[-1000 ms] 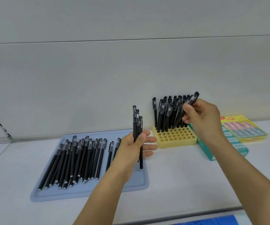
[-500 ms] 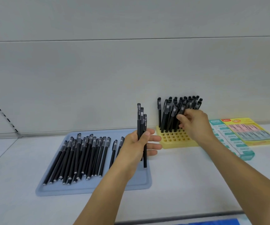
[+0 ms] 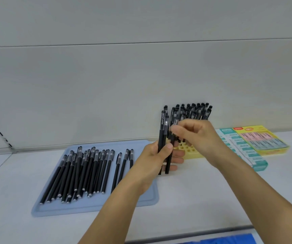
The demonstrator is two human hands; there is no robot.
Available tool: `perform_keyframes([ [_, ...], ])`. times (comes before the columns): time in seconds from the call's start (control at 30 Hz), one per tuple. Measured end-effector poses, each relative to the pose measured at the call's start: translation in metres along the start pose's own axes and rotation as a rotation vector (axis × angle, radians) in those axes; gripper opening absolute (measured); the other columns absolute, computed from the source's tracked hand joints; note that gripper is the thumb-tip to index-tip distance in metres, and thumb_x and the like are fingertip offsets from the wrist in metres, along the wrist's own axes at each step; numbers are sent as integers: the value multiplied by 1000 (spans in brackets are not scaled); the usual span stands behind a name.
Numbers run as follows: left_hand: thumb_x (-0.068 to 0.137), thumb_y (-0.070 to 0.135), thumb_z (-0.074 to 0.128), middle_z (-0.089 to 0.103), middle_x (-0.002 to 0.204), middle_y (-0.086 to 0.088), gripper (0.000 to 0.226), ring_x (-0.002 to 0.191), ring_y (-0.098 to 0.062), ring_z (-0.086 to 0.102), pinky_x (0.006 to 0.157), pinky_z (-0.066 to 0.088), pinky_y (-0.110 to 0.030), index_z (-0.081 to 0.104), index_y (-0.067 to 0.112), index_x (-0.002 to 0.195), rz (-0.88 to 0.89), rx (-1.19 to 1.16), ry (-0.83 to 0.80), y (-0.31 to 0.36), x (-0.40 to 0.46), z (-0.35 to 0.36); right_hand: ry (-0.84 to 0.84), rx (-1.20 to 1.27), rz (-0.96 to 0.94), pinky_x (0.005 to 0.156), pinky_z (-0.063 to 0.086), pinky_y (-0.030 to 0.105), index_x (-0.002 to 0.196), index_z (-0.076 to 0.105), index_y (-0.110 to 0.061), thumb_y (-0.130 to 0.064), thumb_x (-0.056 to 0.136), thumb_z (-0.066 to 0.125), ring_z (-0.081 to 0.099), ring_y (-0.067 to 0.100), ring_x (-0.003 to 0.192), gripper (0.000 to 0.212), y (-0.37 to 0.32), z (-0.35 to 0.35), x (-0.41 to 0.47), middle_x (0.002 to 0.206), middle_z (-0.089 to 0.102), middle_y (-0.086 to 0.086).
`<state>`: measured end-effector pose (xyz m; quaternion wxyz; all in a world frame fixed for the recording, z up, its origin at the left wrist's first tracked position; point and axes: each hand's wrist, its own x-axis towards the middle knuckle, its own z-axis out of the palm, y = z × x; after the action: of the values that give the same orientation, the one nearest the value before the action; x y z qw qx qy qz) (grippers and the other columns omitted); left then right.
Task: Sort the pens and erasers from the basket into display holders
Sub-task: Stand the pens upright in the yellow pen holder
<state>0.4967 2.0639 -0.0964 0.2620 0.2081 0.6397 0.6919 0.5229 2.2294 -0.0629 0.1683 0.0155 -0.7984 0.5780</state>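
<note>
1. Blue tray [image 3: 141, 201] lies flat on the white shelf [image 3: 203, 194], left of centre. Loose black pens [image 3: 81, 173] lie on it, mostly side by side, caps toward the wall, several overlapping. Three more pens lie slightly apart at the right of the pile; the rightmost is partly hidden behind the left wrist.
2. Left hand [image 3: 156, 161] is above the tray's right edge, gripping a small bundle of pens [image 3: 163, 138] upright, caps up. Thumb [image 3: 167, 149] is pressed across the front of the barrels, fingers wrapped behind, tips showing to the right. Exact pen count in the bundle: cannot tell, at least two.
3. Right hand [image 3: 197, 136] is just right of the bundle, in front of the yellow holder [image 3: 191, 152]. Fingers are curled, tips bunched toward the bundle's middle. Motion blur here, so I cannot tell if they pinch a pen or only touch.
4. Yellow holder is a grid of holes near the wall. Standing pens [image 3: 194, 111] fill the rear rows upright; the front holes in view are empty.
5. Right of the holder: a teal eraser box [image 3: 243, 152], then a yellow eraser box [image 3: 263, 140] touching it, both flat on the shelf.
</note>
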Motion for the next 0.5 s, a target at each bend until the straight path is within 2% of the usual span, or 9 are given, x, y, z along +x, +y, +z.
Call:
perform_keyframes([
  [0.1,105,27,42,75,101,1,25,96,-11,70,88,57,-36,64,20,113,-12,47,111,-5,0,-7,334,-69,37,47,46,21,82,66,-13,-24,91,66,59,9,49,14,2,-27,8,62,67,0],
  [0.17,105,27,42,75,88,2,24,78,-10,70,74,58,-30,64,19,109,-23,33,173,-6,-1,-10,444,-215,26,51,51,21,81,60,-15,-24,92,64,65,10,52,15,6,-43,13,67,68,6],
  [0.23,104,30,43,64,69,3,23,52,-9,54,50,46,-23,64,21,106,-43,44,213,-6,-2,-11,476,-357,13,59,56,27,78,56,-17,-27,93,63,67,10,55,19,11,-50,17,68,68,6],
  [0.27,103,33,43,55,62,6,23,46,-8,43,44,37,-20,63,22,105,-58,57,229,-6,-2,-10,478,-402,15,64,57,31,78,55,-18,-28,93,62,68,10,57,20,14,-51,18,68,68,5],
  [0.33,102,39,43,46,57,10,24,45,-8,32,41,27,-19,58,21,106,-80,56,247,-5,-2,-9,458,-433,25,71,59,40,79,55,-18,-28,94,61,69,13,62,18,20,-50,21,69,68,3],
  [0.4,102,40,41,46,59,9,26,44,-8,29,40,24,-20,51,16,102,-94,33,259,-4,-2,-8,427,-455,30,74,59,45,83,57,-15,-27,94,59,69,16,65,16,26,-47,23,72,67,3],
  [0.5,102,27,39,50,66,4,16,45,-10,29,39,23,-20,47,16,93,-94,-11,266,-2,-3,-8,407,-484,15,73,58,47,86,58,-10,-27,95,58,68,16,65,18,32,-45,26,74,66,4],
])
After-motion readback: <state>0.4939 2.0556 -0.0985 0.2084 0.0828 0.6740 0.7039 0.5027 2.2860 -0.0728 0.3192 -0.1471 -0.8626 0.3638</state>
